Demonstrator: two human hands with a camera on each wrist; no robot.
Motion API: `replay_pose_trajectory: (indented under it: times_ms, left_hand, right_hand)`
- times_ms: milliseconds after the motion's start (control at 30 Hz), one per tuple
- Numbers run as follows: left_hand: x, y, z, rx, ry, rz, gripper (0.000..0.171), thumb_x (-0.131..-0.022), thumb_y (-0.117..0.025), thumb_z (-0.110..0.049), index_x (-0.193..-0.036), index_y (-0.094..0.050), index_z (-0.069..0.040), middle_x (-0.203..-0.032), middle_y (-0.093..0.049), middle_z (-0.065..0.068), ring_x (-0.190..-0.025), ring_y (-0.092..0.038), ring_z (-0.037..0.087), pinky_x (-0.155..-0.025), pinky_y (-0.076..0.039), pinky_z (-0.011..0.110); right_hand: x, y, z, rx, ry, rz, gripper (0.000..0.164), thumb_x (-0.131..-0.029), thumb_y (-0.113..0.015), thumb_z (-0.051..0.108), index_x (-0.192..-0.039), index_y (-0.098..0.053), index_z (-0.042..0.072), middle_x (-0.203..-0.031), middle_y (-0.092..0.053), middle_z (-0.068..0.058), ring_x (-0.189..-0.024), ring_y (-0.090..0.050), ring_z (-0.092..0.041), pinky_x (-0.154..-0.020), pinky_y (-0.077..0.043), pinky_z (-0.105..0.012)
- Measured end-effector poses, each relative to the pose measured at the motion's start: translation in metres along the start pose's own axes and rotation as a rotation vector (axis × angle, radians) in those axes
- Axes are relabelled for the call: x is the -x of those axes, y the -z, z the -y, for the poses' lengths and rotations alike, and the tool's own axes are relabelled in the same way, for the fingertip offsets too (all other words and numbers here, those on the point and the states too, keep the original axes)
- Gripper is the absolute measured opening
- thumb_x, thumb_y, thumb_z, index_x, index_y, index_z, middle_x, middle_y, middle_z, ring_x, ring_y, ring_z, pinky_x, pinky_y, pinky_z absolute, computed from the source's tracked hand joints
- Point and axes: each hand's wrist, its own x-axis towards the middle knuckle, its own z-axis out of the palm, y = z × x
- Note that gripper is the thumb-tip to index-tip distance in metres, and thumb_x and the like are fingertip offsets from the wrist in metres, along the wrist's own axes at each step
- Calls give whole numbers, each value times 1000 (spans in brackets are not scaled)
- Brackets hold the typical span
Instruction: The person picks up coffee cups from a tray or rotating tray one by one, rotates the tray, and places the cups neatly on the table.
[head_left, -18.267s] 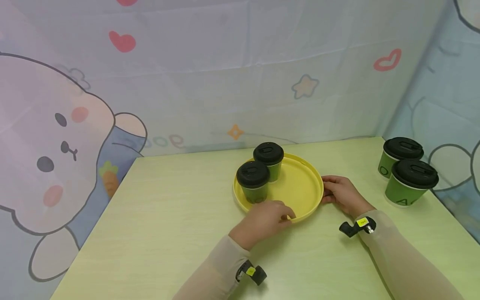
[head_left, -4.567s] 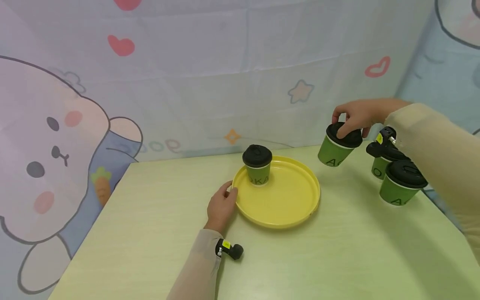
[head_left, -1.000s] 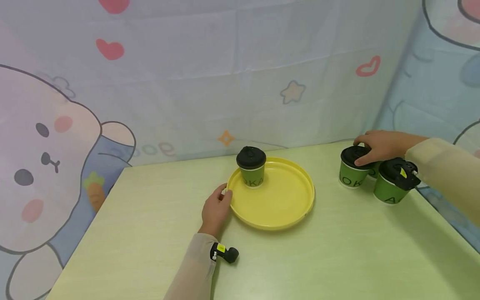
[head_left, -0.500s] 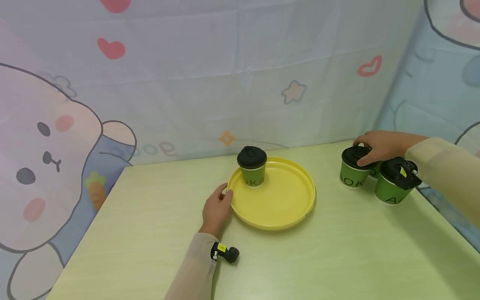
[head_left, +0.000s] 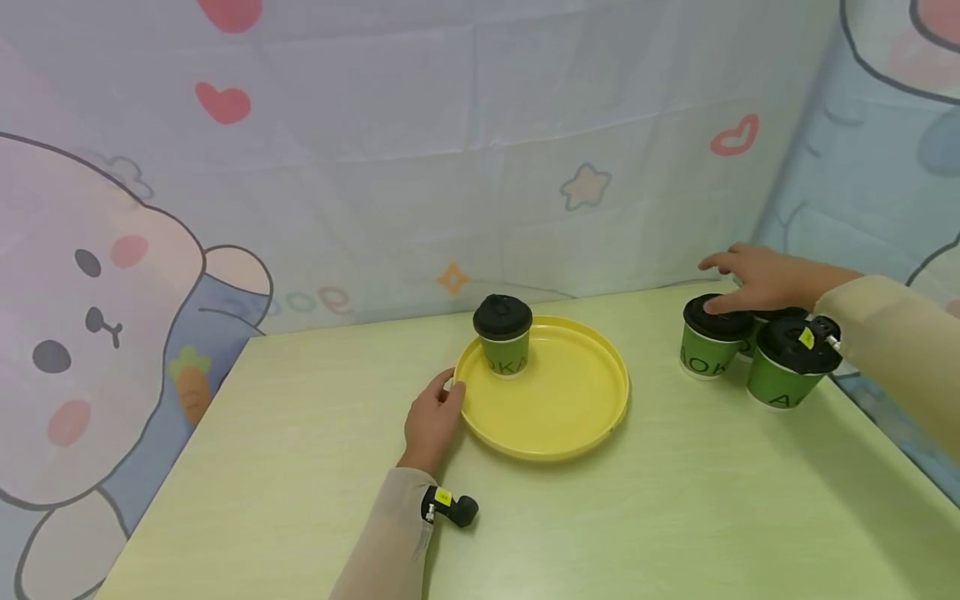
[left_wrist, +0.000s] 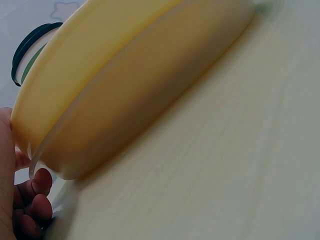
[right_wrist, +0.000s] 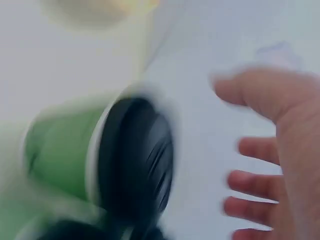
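Note:
My left hand (head_left: 433, 421) holds the left rim of a round yellow tray (head_left: 555, 417), thumb on top and fingers curled under the edge in the left wrist view. One green paper cup with a black lid (head_left: 504, 335) stands upright at the tray's left back. At the right of the table, my right hand (head_left: 776, 279) hovers with spread fingers over another lidded green cup (head_left: 707, 337). The right wrist view shows a gap between this hand and the black lid (right_wrist: 137, 155).
Two more lidded green cups stand close by under the right forearm, the front one (head_left: 787, 367) near the right table edge, the back one (head_left: 780, 315) mostly hidden. A printed cloth (head_left: 360, 167) hangs behind the pale table (head_left: 300, 467).
A second cup once on the tray was carried right and stands beside the two cups there. Within the last half second my right hand let go of its lid and rose. The left hand stays put.

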Motion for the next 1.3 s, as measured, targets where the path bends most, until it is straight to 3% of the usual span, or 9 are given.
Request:
replay_pose_trajectory:
  times_ms: [167,367,600,800,933,1067,1300]
  left_hand:
    - [0,-1,3,0,-7,-6,45,-99,-50,-45,-138,-63,-27,-91,-64,1,-77,-55,20,-71,-41,34]
    - [0,-2,1,9,-16,-4,45,-98,-50,-46,-138,-63,-28,-90,-64,1,-76,-55,20,-71,-41,35]
    - [0,-2,2,4,-11,11,46,-99,-50,-45,-139,-62,-27,-92,-63,0,-77,-54,19,-71,-40,34]
    - [-1,-3,2,9,-18,6,46,-98,-50,-45,-139,-62,-27,-91,-64,1,-76,-55,20,-71,-41,35]
    - [-1,-1,3,-2,-16,-2,46,-99,-50,-45,-139,-62,-27,-91,-64,1,-76,-55,20,-71,-41,35]
    - [-3,1,3,-6,-8,-5,45,-99,-50,-45,-139,-62,-27,-92,-64,1,-76,-55,20,-72,-41,35]
    - [-5,3,4,-5,-3,-7,44,-99,-50,-45,-139,-62,-28,-92,-64,1,-77,-55,20,-73,-41,35]
  right_hand:
    - [1,-3,37,-151,33,-261,50,-99,-62,22,-143,-47,1,-130,-50,-24,-110,-53,-38,-90,-45,-56]
    - [-4,-43,72,-339,77,-368,40,-103,-53,15,-141,-51,3,-124,-56,-17,-104,-58,-31,-82,-47,-46]
    - [-12,-104,87,-521,59,-327,34,-104,-51,12,-137,-54,8,-121,-60,-13,-104,-60,-27,-83,-50,-43]
    - [-12,-147,80,-602,31,-359,34,-101,-51,3,-134,-54,-1,-122,-59,-23,-105,-60,-36,-84,-49,-44]
    - [-14,-169,77,-701,-35,-349,37,-100,-50,2,-136,-51,-4,-123,-57,-25,-105,-60,-35,-81,-52,-36]
    - [-17,-181,79,-871,-105,-294,42,-99,-50,4,-139,-46,-6,-125,-55,-27,-96,-63,-25,-74,-56,-30]
    - [-19,-187,82,-1213,-170,-189,51,-103,-47,10,-149,-33,-7,-132,-52,-28,-83,-66,-17,-73,-58,-33]
